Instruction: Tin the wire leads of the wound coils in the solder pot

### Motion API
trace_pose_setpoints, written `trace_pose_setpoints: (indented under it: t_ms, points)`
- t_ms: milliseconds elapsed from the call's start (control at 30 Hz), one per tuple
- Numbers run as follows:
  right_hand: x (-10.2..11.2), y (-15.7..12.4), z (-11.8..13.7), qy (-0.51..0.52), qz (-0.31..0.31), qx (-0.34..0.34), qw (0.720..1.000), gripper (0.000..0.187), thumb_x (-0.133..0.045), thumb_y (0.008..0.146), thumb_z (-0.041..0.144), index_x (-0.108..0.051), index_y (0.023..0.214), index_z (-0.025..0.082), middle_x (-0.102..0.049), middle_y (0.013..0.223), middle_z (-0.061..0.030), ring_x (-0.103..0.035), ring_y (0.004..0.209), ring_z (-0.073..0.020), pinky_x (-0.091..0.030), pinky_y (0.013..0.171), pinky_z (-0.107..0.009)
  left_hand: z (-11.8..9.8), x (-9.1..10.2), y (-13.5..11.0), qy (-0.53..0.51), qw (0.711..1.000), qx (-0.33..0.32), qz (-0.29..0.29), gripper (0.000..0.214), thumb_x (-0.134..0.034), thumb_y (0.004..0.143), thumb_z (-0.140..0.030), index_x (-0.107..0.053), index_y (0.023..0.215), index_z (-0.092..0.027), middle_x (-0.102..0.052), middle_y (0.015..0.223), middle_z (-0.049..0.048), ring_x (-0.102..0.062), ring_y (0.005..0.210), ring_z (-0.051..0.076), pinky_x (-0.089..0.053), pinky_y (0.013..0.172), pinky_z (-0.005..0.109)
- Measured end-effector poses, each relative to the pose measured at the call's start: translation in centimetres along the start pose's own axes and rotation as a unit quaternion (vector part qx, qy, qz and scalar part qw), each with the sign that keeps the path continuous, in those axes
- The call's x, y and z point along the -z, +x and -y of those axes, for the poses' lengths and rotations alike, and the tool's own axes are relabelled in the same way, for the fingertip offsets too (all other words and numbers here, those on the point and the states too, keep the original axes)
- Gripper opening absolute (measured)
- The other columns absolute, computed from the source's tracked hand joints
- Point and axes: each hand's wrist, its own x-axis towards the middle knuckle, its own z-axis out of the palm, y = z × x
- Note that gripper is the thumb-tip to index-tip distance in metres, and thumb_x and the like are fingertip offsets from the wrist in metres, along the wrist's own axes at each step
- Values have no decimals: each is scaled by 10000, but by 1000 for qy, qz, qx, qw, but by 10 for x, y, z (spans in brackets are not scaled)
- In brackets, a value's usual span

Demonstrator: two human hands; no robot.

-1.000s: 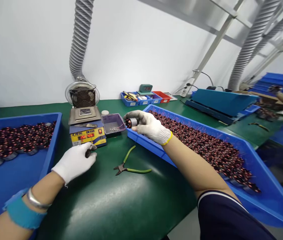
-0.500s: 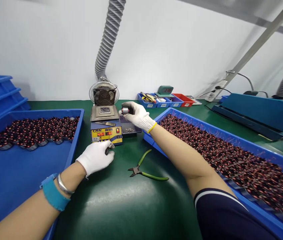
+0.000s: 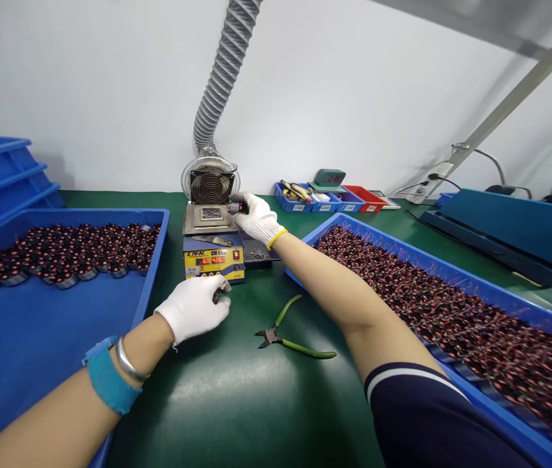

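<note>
My right hand [image 3: 257, 218], in a white glove with a yellow cuff, pinches a small silver-and-black cylindrical motor part [image 3: 235, 208]. It holds the part sideways at the right edge of the metal top plate [image 3: 195, 221] of the solder pot [image 3: 213, 259]. The square opening [image 3: 212, 213] in that plate is just left of the part. Gloved too, my left hand [image 3: 195, 307] hovers low by the front of the pot. Its fingers are loosely curled, thumb and fingertips apart, with dark-stained tips and nothing visible in them. Green-handled side cutters [image 3: 270, 336] lie spread to its right.
A blue tray [image 3: 161, 240] at left holds rows of motor parts; a long blue tray [image 3: 315, 227] at right holds many with red wires. Behind the pot stand a fan [image 3: 210, 187] and grey duct hose [image 3: 224, 71]. Small bins [image 3: 324, 203] line the wall.
My right hand has moved left and slightly up with the motor part, bringing it over the pot's plate edge. My left hand stays by the pot's front. The view has shifted slightly.
</note>
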Motion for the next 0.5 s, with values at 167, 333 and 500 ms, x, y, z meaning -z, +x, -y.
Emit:
trace_pose_setpoints:
  t_ms: [167,333,500]
  points:
    - [-1,-3,-1,-13,10,14,1000,496,-534,649,161,-588,1142,174,-628,1092,-26,-574,1011,-185,-439,943,-316,0,-1,0,-2,1000,-5,-2,272,-479,718,-310,-626,927,-216,-684,791,31,-639,738,206,-471,703,295]
    - [0,1,-5,38,-5,3,999,517,-528,635,128,-580,1148,168,-630,1076,-29,-581,1000,-177,-442,941,-314,0,0,0,6,1000,0,7,285,-477,721,-312,-625,943,-212,-683,786,34,-638,742,209,-467,692,294]
    - [15,-6,1,184,-7,-34,982,524,-567,639,129,-546,1162,143,-629,1052,-60,-597,954,-175,-469,905,-333,1,0,1,15,1000,3,8,280,-472,725,-309,-629,936,-213,-687,790,35,-642,748,211,-471,692,297]
